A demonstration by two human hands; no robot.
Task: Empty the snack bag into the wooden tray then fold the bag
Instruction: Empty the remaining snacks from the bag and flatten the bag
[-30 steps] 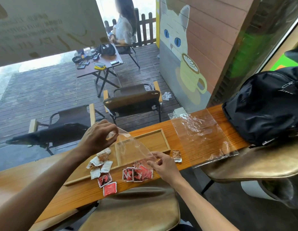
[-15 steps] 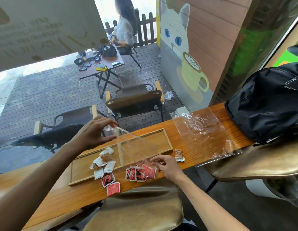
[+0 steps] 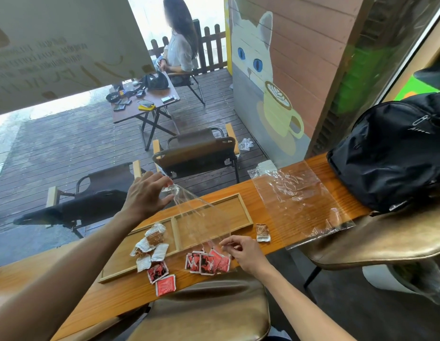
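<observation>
Now, bag: a clear bag was held slanted over the tray at frame centre, upper corner at the left hand, lower edge at the right hand.
Left hand: it was raised left of centre; the bag's upper corner was pinched between thumb and fingers, the other fingers loosely spread.
Right hand: it was seen lower centre, fingers curled narrow and pinching the bag's lower edge just above the counter.
Tray: a two-part wooden tray was laid on the counter; the right compartment was covered only by the bag.
White packets: several were heaped in the left compartment, spilling toward its near rim.
Red packets: a cluster was lying on the counter near the right hand, outside the tray; two more were lying lower left, one across the tray's near rim.
Brown packet: it was lying alone on the counter, right of the tray.
Second bag: it was spread flat, right of centre.
Backpack: a black one was set at the right edge.
</observation>
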